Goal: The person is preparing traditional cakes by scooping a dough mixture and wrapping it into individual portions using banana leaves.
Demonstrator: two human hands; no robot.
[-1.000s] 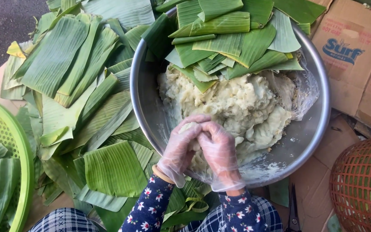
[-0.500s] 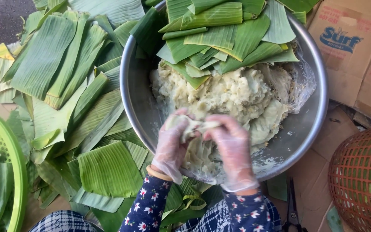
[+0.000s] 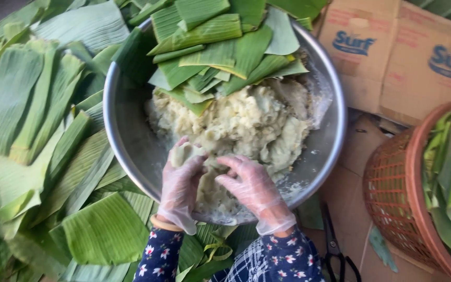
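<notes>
A large steel bowl [image 3: 126, 151] holds a pale, sticky dough mass [image 3: 246, 125], with cut banana-leaf strips [image 3: 210, 47] stacked over its far half. Both my hands wear clear plastic gloves. My left hand [image 3: 181, 188] grips a lump of dough [image 3: 184, 154] at the bowl's near edge. My right hand [image 3: 251, 188] rests beside it, fingers spread and pressing on the dough toward that lump.
Piles of banana leaves [image 3: 43, 130] cover the ground to the left. Flattened cardboard boxes [image 3: 392, 57] lie at the right, with an orange plastic basket [image 3: 398, 193] holding leaves. Black scissors [image 3: 335, 245] lie on cardboard near my right arm.
The view shifted so the bowl sits further left and lower. My hands, joined around a dough lump before, have parted slightly; the left keeps the lump, the right spreads open.
</notes>
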